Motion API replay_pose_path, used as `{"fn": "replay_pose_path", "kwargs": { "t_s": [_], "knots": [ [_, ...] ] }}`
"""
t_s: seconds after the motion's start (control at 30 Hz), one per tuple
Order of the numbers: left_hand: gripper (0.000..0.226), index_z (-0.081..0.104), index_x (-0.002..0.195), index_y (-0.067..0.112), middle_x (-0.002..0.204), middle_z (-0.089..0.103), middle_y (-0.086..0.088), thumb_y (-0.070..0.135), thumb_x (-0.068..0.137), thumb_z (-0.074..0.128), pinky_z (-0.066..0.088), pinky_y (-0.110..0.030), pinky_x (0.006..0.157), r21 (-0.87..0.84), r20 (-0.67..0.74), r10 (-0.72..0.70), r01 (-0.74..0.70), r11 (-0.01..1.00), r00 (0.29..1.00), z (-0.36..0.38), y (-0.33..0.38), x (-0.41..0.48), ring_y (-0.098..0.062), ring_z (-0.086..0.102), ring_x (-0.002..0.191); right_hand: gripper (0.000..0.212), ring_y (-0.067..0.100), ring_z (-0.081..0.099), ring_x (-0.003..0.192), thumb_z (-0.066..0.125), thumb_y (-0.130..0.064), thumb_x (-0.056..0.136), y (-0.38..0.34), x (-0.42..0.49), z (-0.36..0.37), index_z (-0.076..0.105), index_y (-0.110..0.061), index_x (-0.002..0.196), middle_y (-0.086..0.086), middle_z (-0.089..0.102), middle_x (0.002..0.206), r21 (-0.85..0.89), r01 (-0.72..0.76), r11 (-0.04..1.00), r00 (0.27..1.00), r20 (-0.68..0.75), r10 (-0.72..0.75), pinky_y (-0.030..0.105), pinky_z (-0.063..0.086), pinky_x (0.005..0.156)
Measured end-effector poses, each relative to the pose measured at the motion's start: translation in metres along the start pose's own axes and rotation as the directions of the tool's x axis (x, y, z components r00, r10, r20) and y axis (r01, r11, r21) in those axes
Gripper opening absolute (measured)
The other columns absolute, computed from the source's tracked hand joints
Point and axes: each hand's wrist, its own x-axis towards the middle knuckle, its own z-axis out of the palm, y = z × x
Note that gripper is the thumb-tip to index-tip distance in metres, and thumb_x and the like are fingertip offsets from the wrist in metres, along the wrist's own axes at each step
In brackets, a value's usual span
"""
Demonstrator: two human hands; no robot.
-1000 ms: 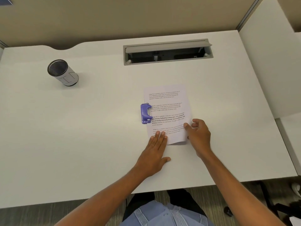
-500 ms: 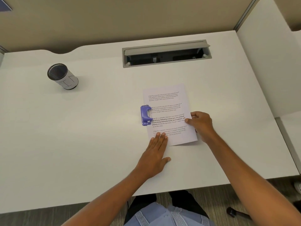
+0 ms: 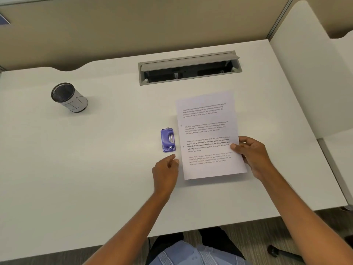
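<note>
A printed sheet [image 3: 208, 134] with four blocks of text lies on the white desk [image 3: 95, 169], turned slightly so that its far end leans to the left. The right hand [image 3: 252, 155] holds it at the right edge, a little below the middle: the thumb lies on top of the page beside the bold lines of text, and the other fingers curl at the edge, partly hidden behind it. A thin shadow runs under the sheet's near edge. Two small dark dots show in the left margin.

The left hand [image 3: 166, 171] is just beside the sheet's lower left edge, fingers loosely curled and holding nothing; whether its fingertips touch the paper cannot be told. Directly beyond this hand, near its knuckles but apart from them, a purple hole punch [image 3: 167, 140] lies flat on the desk, just left of the sheet, with a narrow strip of bare desk between them.

Well off to the left a mesh pen cup [image 3: 69, 98] stands, and behind the sheet an open cable hatch [image 3: 189, 68] is set into the desk.
</note>
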Motion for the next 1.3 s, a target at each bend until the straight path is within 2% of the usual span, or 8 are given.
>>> {"fn": "replay_pose_path", "kwargs": {
  "t_s": [0.07,0.13,0.23,0.43,0.8,0.93,1.13,1.3],
  "knots": [
    [0.015,0.087,0.104,0.023,0.101,0.086,0.006,0.026,0.103,0.072,0.064,-0.041,0.101,-0.141,0.052,-0.047,0.054,0.988,0.998,0.0,0.007,0.003,-0.027,0.081,0.102,0.031,0.019,0.082,0.093,0.087,-0.011,0.09,0.0,-0.003,-0.006,0.079,-0.019,0.119,0.007,0.085,0.114,0.025,0.005,1.0,1.0,-0.005,-0.005,0.039,0.061,0.089],
    [0.014,0.085,0.094,0.03,0.097,0.087,0.008,0.023,0.102,0.076,0.068,-0.033,0.093,-0.252,0.094,-0.056,0.078,0.965,0.994,0.0,0.015,0.004,-0.023,0.085,0.094,0.031,0.019,0.082,0.094,0.087,-0.012,0.09,-0.002,-0.005,-0.01,0.079,-0.019,0.118,0.008,0.085,0.116,0.051,0.017,0.999,1.0,-0.009,-0.017,0.036,0.063,0.086],
    [0.01,0.088,0.106,0.022,0.1,0.088,0.007,0.021,0.101,0.079,0.066,-0.019,0.079,-0.329,0.142,-0.027,0.073,0.941,0.99,0.0,0.025,0.003,-0.019,0.086,0.092,0.026,0.018,0.082,0.096,0.088,-0.013,0.089,-0.005,-0.01,-0.012,0.082,-0.024,0.112,0.007,0.085,0.116,0.076,0.043,0.996,0.999,-0.005,-0.043,0.029,0.066,0.078],
    [0.017,0.085,0.114,0.016,0.103,0.088,-0.001,0.021,0.107,0.071,0.067,-0.023,0.082,-0.402,0.166,0.035,0.035,0.915,0.985,-0.005,0.037,0.005,-0.02,0.086,0.091,0.025,0.018,0.082,0.094,0.087,-0.014,0.09,-0.012,-0.016,-0.009,0.083,-0.026,0.111,0.007,0.085,0.115,0.103,0.085,0.991,0.996,-0.026,-0.083,0.024,0.064,0.07],
    [0.01,0.085,0.109,0.013,0.099,0.088,-0.001,0.017,0.101,0.078,0.068,-0.026,0.083,-0.396,0.183,0.042,0.035,0.918,0.982,0.008,0.041,0.028,-0.019,0.085,0.087,0.025,0.016,0.081,0.091,0.086,-0.014,0.091,-0.023,-0.009,-0.015,0.084,-0.029,0.111,0.002,0.086,0.111,0.077,0.116,0.99,0.991,-0.072,-0.111,0.03,0.063,0.077],
    [0.01,0.083,0.108,0.011,0.093,0.088,0.001,0.017,0.101,0.079,0.065,-0.02,0.073,-0.395,0.213,0.014,0.073,0.916,0.977,0.029,0.054,0.034,-0.015,0.083,0.078,0.025,0.013,0.082,0.086,0.085,-0.008,0.092,-0.034,0.004,-0.029,0.083,-0.022,0.113,0.003,0.086,0.106,0.082,0.112,0.99,0.99,-0.093,-0.104,0.022,0.062,0.066],
    [0.008,0.084,0.104,0.01,0.096,0.088,-0.005,0.014,0.101,0.078,0.068,-0.029,0.077,-0.379,0.26,-0.013,0.114,0.919,0.965,0.082,0.087,0.046,-0.018,0.083,0.082,0.025,0.008,0.081,0.078,0.083,-0.001,0.091,-0.058,0.036,-0.064,0.081,-0.016,0.111,-0.001,0.087,0.098,0.001,0.114,0.993,0.978,-0.174,-0.112,0.015,0.058,0.06],
    [0.009,0.086,0.102,0.008,0.1,0.088,-0.005,0.013,0.099,0.08,0.071,-0.036,0.083,-0.355,0.304,-0.009,0.121,0.927,0.953,0.13,0.122,0.058,-0.026,0.086,0.091,0.026,0.01,0.081,0.079,0.085,-0.002,0.09,-0.074,0.074,-0.102,0.081,-0.018,0.111,-0.006,0.086,0.094,-0.076,0.091,0.993,0.956,-0.273,-0.109,0.024,0.064,0.072]
  ]
}}
